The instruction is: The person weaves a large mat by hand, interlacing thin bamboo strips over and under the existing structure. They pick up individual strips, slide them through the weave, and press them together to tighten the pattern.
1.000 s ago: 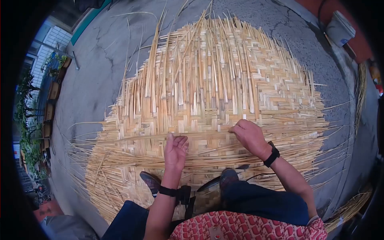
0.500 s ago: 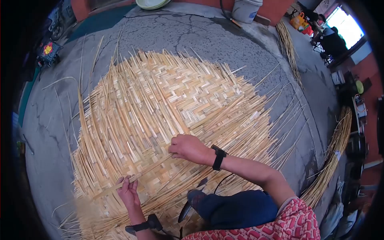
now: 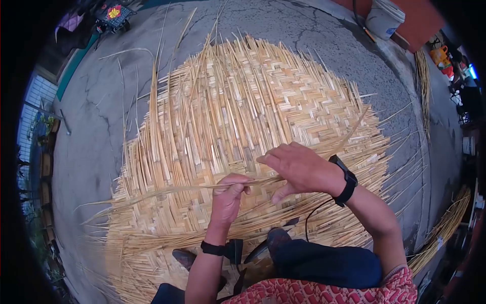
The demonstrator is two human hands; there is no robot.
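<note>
A large woven mat (image 3: 311,104) of pale, flat reed strips lies on the ground beneath both hands, its edges ragged with loose ends. My left hand (image 3: 228,200) is closed around a few long reed strips (image 3: 169,190), which trail off to the left over the mat. My right hand (image 3: 306,169) hovers just right of it, fingers stretched and thumb apart, above the strips' other part. One strip end curves up beyond that hand; whether the palm touches it is hidden. Dark straps circle both wrists.
Bundles of reeds lie at the right (image 3: 445,223) and upper right (image 3: 422,91). A white bucket (image 3: 385,19) stands at the back near a red wall. My shoes (image 3: 278,238) rest on the mat. Potted plants (image 3: 48,126) line the left side.
My left hand has moved right and up, bringing the strips across the mat. My right hand has lifted from the weave and opened. The view has shifted left.
</note>
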